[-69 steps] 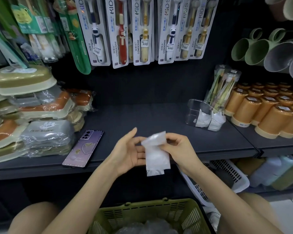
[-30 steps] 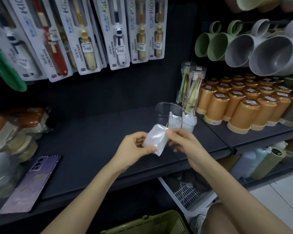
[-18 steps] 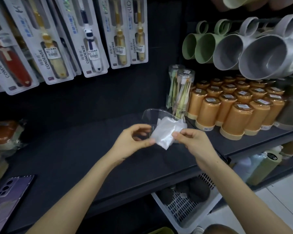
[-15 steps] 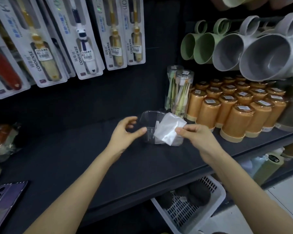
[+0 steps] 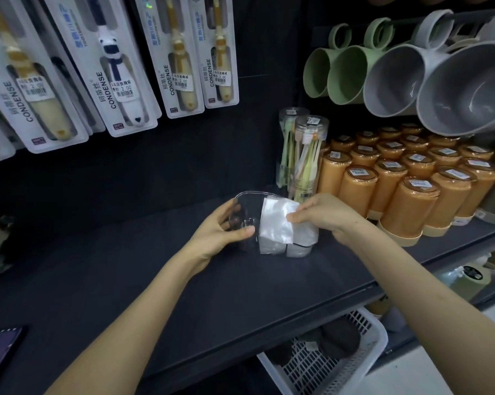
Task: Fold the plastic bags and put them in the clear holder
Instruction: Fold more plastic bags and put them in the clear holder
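Steadying the clear plastic holder [image 5: 242,203] on the dark shelf [image 5: 155,266], the left hand [image 5: 220,232] wraps its near end. The thumb lies across the front wall and the fingers curl round the back, most likely so that the light container does not slide or tip when something is pushed into it. The right hand [image 5: 326,215] pinches the folded translucent white plastic bag [image 5: 273,223] by its upper right corner between thumb and fingertips, and the bag hangs flat and nearly upright at the holder's middle section. Holding it by a top corner leaves the lower edge free to lead the way down. Whether that edge has already passed the rim or only overlaps the front wall cannot be told from this view. The holder's right-hand part already has other folded white bags [image 5: 303,238] standing in it, so the open room lies toward the left hand, which is probably why the new bag is held just beside them. Close behind stand two clear tubes of toothbrushes [image 5: 306,155], with rows of orange lidded tumblers [image 5: 403,206] to the right. That leaves little room there, and the insertion likely has to go straight down.
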`<state>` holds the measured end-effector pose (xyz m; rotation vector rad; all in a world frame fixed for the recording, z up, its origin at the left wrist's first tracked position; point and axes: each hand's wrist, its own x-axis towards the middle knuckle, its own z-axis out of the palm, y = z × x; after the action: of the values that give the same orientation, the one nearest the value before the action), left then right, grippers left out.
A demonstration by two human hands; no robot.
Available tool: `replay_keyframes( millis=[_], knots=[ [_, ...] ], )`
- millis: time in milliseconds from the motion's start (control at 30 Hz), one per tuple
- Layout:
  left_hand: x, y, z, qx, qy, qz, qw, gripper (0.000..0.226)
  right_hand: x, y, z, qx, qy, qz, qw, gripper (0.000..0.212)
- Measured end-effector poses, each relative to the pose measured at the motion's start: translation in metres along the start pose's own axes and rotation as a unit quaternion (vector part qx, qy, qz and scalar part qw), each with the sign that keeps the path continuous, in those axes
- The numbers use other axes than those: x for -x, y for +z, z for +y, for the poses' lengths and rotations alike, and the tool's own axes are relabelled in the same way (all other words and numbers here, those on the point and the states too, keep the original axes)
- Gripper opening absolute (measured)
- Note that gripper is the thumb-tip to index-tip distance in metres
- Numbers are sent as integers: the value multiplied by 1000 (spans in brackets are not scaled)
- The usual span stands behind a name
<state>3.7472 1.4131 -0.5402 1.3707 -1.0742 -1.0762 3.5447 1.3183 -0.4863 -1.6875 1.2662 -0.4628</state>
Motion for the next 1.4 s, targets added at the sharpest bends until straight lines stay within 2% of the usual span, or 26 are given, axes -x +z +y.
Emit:
replay_keyframes(
  millis=[100,200,300,400,467,567,600,667,733,767,867,933,1033,1133,1300,1400],
  knots=[
    [19,1,-7,14,41,-2,999,91,6,7,-4,91,-28,13,995,24],
    [39,5,-13,12,69,9,997,84,17,21,-4,194,-69,27,978,21],
    [57,9,-21,-16,95,34,995,89,29,39,3,274,-98,114,950,29],
    [71,13,-27,-31,111,60,991,93,41,54,12,358,-153,215,896,29],
    [77,13,-26,-40,122,63,990,94,46,60,17,378,-204,265,863,27],
    [83,12,-25,-47,124,62,989,96,55,66,22,386,-246,309,834,20],
    [85,12,-24,-46,124,61,989,96,57,68,24,388,-249,320,828,23],
    [87,11,-23,-47,126,62,989,95,62,71,26,384,-244,339,823,45],
    [88,10,-23,-53,129,62,988,94,66,73,28,375,-270,343,818,59],
    [89,10,-22,-56,130,63,988,93,67,72,29,376,-291,336,813,58],
    [89,9,-22,-58,128,64,988,91,69,71,32,402,-316,301,805,35],
    [90,9,-22,-59,127,66,988,92,67,69,35,411,-307,281,811,21],
    [91,9,-23,-62,129,65,988,93,59,67,39,422,-290,238,826,35],
    [92,9,-24,-64,130,61,987,93,50,68,41,446,-284,219,820,45],
    [91,8,-24,-70,126,68,987,92,46,79,35,469,-252,237,813,43],
    [90,7,-23,-74,124,65,987,91,46,77,38,452,-274,255,810,48]
  ],
)
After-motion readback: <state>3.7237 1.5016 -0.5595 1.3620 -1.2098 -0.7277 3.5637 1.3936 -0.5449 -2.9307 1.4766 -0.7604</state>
